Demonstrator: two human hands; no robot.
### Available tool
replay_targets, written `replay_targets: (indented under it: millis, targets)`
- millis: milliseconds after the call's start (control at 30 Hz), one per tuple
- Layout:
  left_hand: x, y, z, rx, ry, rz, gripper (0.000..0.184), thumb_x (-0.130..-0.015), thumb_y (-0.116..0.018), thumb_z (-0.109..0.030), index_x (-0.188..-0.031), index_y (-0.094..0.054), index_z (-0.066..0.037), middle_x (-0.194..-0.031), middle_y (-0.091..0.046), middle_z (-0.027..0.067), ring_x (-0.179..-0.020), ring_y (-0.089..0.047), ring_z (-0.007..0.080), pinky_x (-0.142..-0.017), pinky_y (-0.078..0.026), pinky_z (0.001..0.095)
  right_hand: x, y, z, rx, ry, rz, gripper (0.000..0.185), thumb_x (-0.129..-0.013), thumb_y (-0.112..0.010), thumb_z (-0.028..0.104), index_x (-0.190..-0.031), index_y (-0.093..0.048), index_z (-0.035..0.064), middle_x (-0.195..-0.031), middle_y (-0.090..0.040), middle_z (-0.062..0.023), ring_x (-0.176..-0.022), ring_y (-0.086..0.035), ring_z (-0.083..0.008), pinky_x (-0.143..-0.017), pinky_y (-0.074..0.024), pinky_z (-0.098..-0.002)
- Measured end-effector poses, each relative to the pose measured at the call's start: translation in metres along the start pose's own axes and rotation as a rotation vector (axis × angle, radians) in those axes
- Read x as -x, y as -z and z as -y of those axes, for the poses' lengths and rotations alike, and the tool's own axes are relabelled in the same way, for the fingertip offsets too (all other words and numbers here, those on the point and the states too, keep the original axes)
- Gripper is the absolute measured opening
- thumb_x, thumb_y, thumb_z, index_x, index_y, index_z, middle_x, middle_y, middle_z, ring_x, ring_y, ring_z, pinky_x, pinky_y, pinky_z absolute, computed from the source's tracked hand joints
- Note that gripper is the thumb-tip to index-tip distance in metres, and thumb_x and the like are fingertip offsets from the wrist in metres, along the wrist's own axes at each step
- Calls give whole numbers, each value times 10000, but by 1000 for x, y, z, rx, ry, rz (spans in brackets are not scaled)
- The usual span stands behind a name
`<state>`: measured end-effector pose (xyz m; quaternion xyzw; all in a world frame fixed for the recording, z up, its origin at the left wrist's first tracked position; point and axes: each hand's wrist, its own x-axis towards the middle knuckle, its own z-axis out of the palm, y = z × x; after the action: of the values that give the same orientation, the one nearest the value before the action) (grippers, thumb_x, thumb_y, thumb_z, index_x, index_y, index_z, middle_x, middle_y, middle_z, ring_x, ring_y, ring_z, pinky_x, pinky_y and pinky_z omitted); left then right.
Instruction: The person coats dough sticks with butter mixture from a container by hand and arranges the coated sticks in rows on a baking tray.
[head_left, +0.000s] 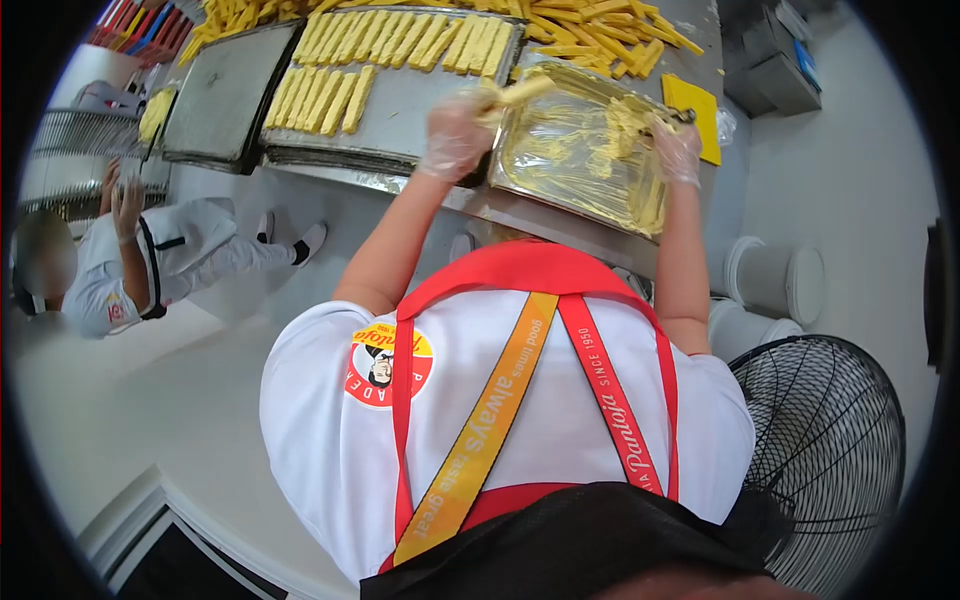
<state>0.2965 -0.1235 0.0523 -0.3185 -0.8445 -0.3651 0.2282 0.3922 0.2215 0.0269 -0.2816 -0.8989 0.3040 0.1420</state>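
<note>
My left hand [458,137], in a clear plastic glove, is closed on a pale yellow cake stick [527,91], held over the left back edge of a cream tray [535,187]. Yellow cream [615,125] is smeared over the plastic-lined bottom of that tray. At the tray's right rim, my gloved right hand [678,155] is closed around a dark-handled tool [684,116]; its working end is hard to make out. To the left, a baking tray [400,112] bears coated sticks [325,98] in two rows, the front row shorter.
Loose uncoated sticks [600,32] are heaped behind the trays. A dark, bare tray [225,95] lies far left, and a yellow pad [707,120] at the right table edge. Another person [150,240] stands left. White buckets [775,278] and a black fan [825,450] are at right.
</note>
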Motion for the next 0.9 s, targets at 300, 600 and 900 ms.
replay_targets:
  millis: [300, 600, 900]
  targets:
    - [50, 74, 126, -528, 265, -114, 135, -700, -710, -140, -795, -674, -51, -735, -651, 150, -680, -619, 355, -665, -500, 441, 26, -3, 20, -380, -96, -64, 326, -799, -700, 214, -999, -615, -29, -962, -662, -156, -829, -646, -240, -772, -509, -361]
    - [54, 75, 127, -618, 376, -47, 325, -718, -733, -184, -969, -620, -13, -891, -631, 153, -875, -595, 350, -780, -477, 457, 41, -49, 47, -737, 120, 258, 293, -780, -745, 229, -938, -642, 5, -867, -671, -76, -746, -601, -160, -698, -487, -317]
    - [19, -5, 68, -196, 82, 373, 224, -760, -651, -223, -848, -631, -18, -833, -629, 215, -801, -598, 396, -757, -474, 459, 41, -4, 79, -152, 109, -95, 279, -806, -732, 243, -949, -660, 14, -849, -682, -95, -738, -638, -207, -710, -508, -362]
